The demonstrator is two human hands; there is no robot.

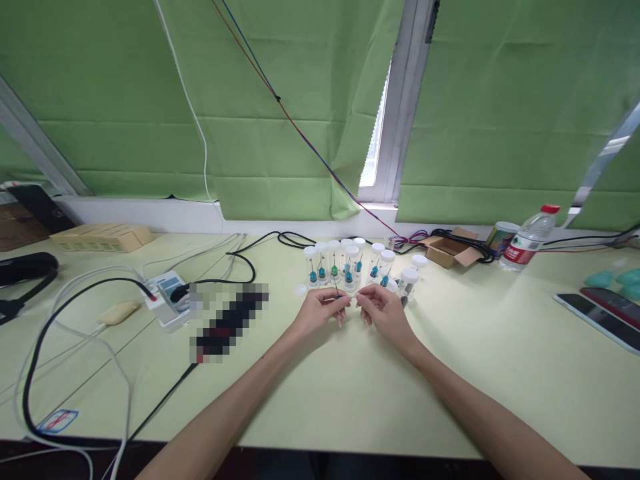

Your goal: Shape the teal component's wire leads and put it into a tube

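Observation:
My left hand [323, 308] is closed in a pinch on a small part with a thin dark stem [336, 287] sticking up from the fingers. Close beside it, my right hand [384, 310] is pinched too, its fingertips a little apart from the left ones. Whatever it holds is too small to make out. Just behind both hands stand several clear tubes with white caps [321, 247], most with a small blue piece on a thin stem inside. One tube holds a green piece [335, 270]. A loose white cap [301, 290] lies left of the tubes.
An open cardboard box [453, 250] and a water bottle [531, 239] stand at the back right. Phones [600, 320] lie at the far right. On the left are a white power strip [170, 300], a blurred-out dark object [230, 323] and looping cables [37, 360].

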